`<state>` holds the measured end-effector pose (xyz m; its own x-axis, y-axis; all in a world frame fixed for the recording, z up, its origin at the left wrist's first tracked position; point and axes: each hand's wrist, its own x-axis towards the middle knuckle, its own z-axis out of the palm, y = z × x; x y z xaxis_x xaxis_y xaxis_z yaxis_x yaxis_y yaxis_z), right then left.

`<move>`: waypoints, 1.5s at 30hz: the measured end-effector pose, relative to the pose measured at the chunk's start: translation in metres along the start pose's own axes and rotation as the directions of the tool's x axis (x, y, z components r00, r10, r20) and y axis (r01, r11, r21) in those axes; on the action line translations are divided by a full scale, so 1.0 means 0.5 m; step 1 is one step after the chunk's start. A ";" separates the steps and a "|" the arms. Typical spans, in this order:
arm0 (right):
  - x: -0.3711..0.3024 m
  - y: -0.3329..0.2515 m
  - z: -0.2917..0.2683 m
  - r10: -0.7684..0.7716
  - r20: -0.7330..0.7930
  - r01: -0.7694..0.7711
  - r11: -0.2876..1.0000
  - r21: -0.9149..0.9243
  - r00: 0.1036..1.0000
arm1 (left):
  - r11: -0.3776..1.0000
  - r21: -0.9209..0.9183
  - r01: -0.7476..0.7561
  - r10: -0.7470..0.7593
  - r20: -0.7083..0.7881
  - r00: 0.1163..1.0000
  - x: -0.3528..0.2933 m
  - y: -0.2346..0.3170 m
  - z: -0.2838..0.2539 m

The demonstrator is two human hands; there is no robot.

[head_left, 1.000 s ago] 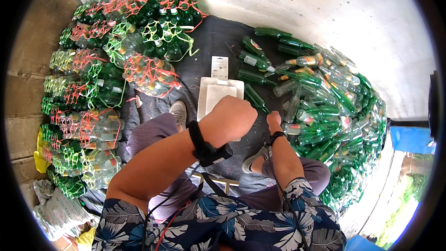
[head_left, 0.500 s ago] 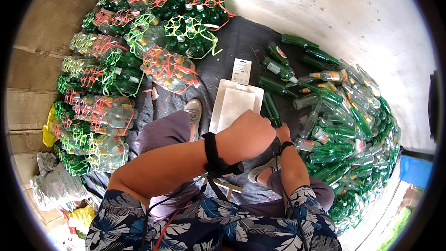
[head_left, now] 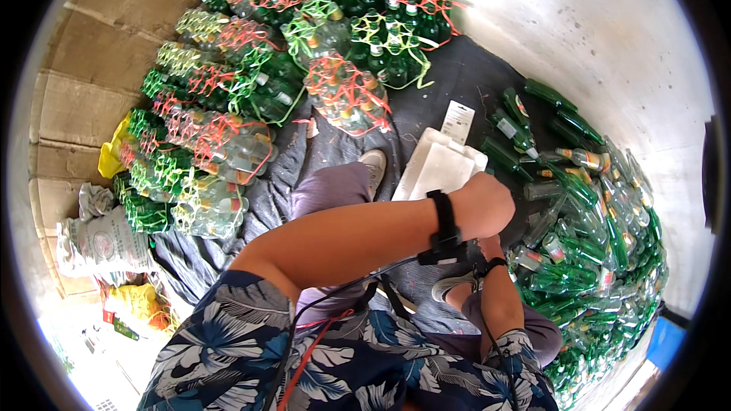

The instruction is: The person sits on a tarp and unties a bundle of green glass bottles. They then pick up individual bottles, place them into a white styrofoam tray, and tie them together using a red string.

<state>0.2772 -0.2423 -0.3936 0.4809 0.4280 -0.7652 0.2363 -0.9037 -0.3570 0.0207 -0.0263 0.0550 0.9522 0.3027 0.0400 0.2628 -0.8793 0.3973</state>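
Just beyond the left hand (head_left: pixel 486 204), a green bottle (head_left: pixel 504 157) lay on the dark sheet (head_left: pixel 476 68), its length slanting nearer toward the right. The right hand (head_left: pixel 489 246), half hidden below, was farther off. Fingers curled out of sight; I couldn't tell whether either hand grasped anything.

Dark sheeting (head_left: pixel 480 68), seemingly fabric, carries strapped bottle bundles (head_left: pixel 346 97), a white tray (head_left: pixel 440 167), a card (head_left: pixel 458 121) and loose bottles (head_left: pixel 575 186).
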 end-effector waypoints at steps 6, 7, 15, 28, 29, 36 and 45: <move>-0.217 -0.072 -0.032 0.025 0.201 -0.075 0.966 0.249 0.979 | 0.995 0.018 0.095 -0.096 0.062 0.993 0.005 -0.013 -0.007; -0.242 -0.083 -0.032 0.044 0.209 -0.101 0.957 0.270 0.977 | 0.994 0.021 0.103 -0.104 0.055 0.993 0.009 -0.017 -0.007; -0.313 -0.117 -0.083 0.051 0.047 -0.064 0.942 0.330 0.998 | 0.991 0.034 0.131 -0.130 -0.005 0.991 0.024 -0.042 -0.028; -0.309 -0.173 -0.221 -0.605 -0.259 0.271 0.644 -0.715 0.753 | 0.983 -0.077 0.165 -0.173 -0.116 0.978 0.019 -0.134 -0.133; -0.360 -0.269 -0.224 -0.639 -0.210 0.347 0.630 -0.695 0.740 | 0.968 -0.090 0.233 -0.243 -0.132 0.961 -0.002 -0.168 -0.139; -0.602 -0.480 -0.340 -0.569 -0.165 0.330 0.663 -0.672 0.806 | 0.956 -0.113 0.273 -0.281 -0.070 0.957 0.006 -0.178 -0.173; -0.698 -0.551 -0.254 -0.695 -0.148 0.470 0.612 -0.636 0.704 | 0.973 -0.015 0.228 -0.227 0.065 0.972 0.014 -0.163 -0.134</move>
<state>0.1514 -0.1416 0.0401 0.2994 0.9305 -0.2108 0.9076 -0.3459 -0.2379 -0.0042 0.0722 0.0843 0.8758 0.4697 -0.1107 0.4708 -0.7813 0.4097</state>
